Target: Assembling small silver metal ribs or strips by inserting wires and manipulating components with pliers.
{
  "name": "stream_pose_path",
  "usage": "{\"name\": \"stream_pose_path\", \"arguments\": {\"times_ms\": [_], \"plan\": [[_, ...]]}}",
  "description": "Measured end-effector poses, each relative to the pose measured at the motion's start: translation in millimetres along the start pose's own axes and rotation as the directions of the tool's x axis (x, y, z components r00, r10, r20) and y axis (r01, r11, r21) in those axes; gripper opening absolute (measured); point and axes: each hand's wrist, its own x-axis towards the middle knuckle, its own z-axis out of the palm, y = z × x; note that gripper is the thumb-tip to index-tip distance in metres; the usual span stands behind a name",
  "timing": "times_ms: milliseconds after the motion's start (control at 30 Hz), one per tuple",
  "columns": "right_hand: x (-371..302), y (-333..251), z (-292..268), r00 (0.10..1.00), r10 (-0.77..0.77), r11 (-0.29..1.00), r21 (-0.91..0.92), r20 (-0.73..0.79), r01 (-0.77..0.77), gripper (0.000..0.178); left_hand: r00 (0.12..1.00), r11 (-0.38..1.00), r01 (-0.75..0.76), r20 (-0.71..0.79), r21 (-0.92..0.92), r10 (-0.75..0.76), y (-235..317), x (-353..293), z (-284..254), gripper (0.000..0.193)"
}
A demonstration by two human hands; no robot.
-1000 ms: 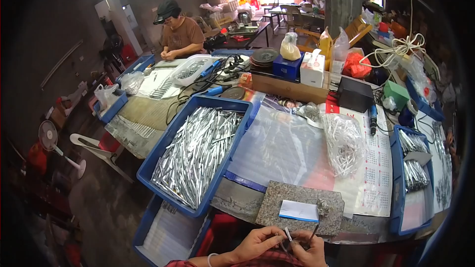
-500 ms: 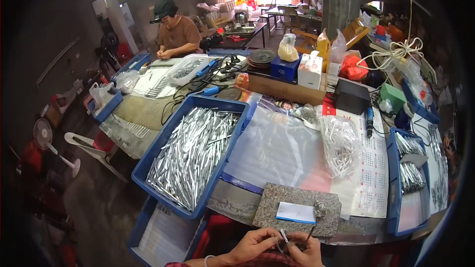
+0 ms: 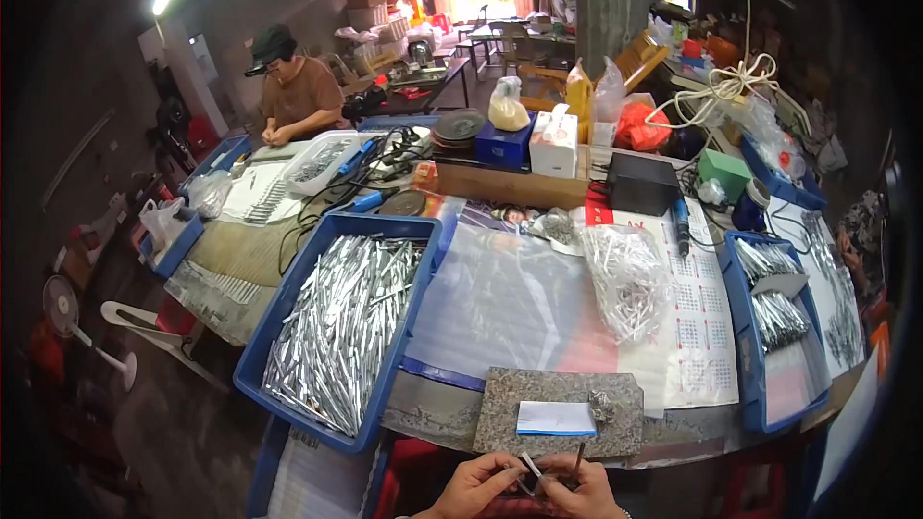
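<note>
At the lower edge, my left hand point(image 3: 475, 483) pinches a slim, pale silver metal piece point(image 3: 531, 464) between thumb and fingertips. Close beside it, my right hand point(image 3: 583, 490) has its fingers closed near the same piece, and a thin dark rod point(image 3: 580, 457) sticks up from them. What lies between the two hands lower down is partly hidden. Just beyond them is a speckled stone slab point(image 3: 500, 437), bearing a white block with a blue edge point(image 3: 556, 417) and a small clump of metal bits point(image 3: 603, 407).
Left of the slab, a blue tray point(image 3: 252, 365) is heaped with slim silver pieces. A plastic bag of white pieces point(image 3: 630, 284) lies beyond the slab. A blue bin point(image 3: 749, 346) with bundled metal pieces stands right. Across the table, another person point(image 3: 296, 96) works near a white tub point(image 3: 322, 161).
The whole scene has slid leftward in the picture as my head turned slightly right. My hands stay together, still holding the silver piece and the dark rod.
</note>
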Motion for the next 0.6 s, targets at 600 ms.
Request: {"name": "stream_pose_path", "arguments": {"times_ms": [600], "plan": [[-8,-6,-6,0.996,0.069,0.996,0.061,-0.049,-0.066,0.023,0.997,1.000,-0.006,0.075,0.013,0.005,3,-2,10,0.010]]}}
